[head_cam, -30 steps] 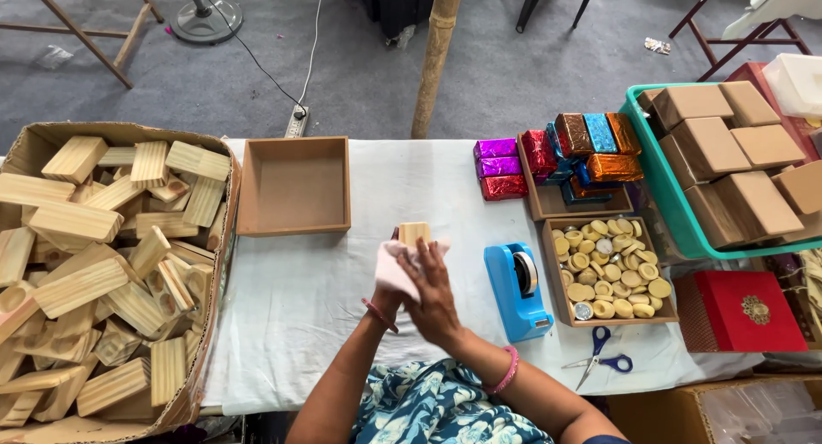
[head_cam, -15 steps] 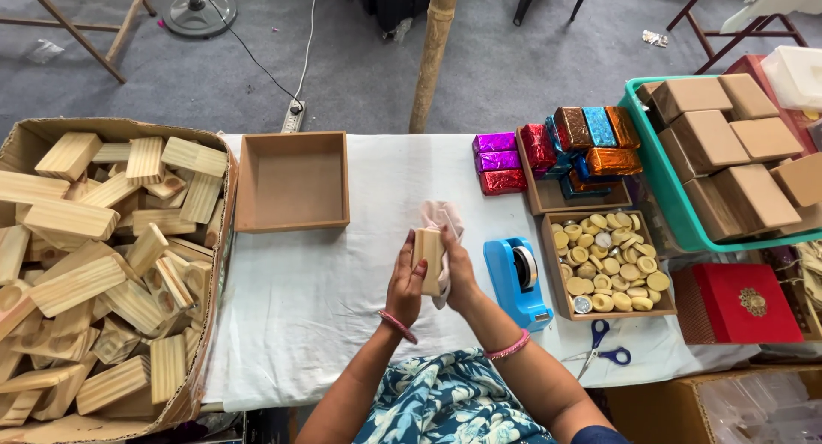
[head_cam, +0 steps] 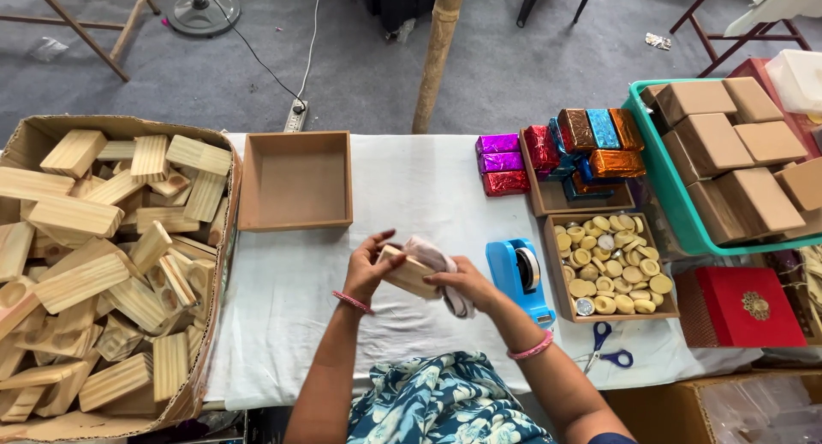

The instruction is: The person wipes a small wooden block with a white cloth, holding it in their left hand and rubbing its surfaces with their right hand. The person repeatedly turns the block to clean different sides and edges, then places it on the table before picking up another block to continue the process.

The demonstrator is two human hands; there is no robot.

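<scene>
Hands: my left hand grips one end of the wooden block, fingers curled round it; my right hand presses a pale cloth to the other end.
Block position: held between both hands, above the white-covered table, in front of me.
Long axis: roughly left to right, slightly tilted, one end in each hand; both hands equally close.
Materials: block is plain light wood, rectangular, smooth-looking; cloth soft, crumpled, draping below my right hand.
Left side: cardboard box heaped with similar wooden blocks.
Nearby: empty wooden tray ahead, blue tape dispenser just right of my right hand, tray of round yellowish discs beyond.
</scene>
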